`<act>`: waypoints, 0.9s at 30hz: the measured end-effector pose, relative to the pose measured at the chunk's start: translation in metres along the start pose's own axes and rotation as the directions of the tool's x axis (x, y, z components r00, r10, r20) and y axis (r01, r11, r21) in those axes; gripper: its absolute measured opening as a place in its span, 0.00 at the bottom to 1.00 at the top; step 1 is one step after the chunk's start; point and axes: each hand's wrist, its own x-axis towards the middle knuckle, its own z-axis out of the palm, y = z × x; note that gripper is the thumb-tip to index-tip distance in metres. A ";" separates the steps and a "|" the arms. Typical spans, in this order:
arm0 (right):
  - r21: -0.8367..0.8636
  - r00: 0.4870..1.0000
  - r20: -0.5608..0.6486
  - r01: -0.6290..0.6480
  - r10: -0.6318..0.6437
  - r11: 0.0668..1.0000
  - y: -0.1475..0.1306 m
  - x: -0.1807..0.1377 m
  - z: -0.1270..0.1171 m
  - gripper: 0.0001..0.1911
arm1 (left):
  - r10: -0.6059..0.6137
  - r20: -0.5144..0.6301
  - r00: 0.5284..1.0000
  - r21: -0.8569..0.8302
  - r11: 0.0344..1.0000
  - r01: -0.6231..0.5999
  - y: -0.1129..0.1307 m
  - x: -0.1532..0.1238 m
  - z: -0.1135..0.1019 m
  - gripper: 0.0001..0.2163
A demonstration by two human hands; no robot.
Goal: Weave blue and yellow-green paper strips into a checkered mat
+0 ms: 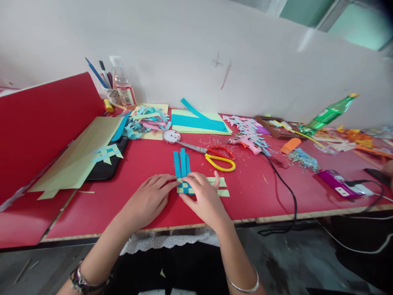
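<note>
A small piece of woven paper strips lies flat on the red table, blue strips crossing pale green ones in a check. Loose blue ends point away from me and pale green ends stick out to the right. My left hand has its fingertips closed on the weave's left edge. Across its right part lies my right hand, fingers bent and thumb at the near edge, gripping the strips and hiding some of them. Scissors with red and yellow handles rest just beyond.
A pink glue gun with a black cord lies to the right, near a purple power socket. Paper scraps, a bottle and a pen cup stand far left. A green bottle leans at right.
</note>
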 end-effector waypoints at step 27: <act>0.045 0.999 0.044 -0.034 0.032 0.998 0.005 -0.002 -0.005 0.18 | 0.014 -0.055 0.998 -0.084 0.996 -0.019 0.004 -0.001 -0.004 0.14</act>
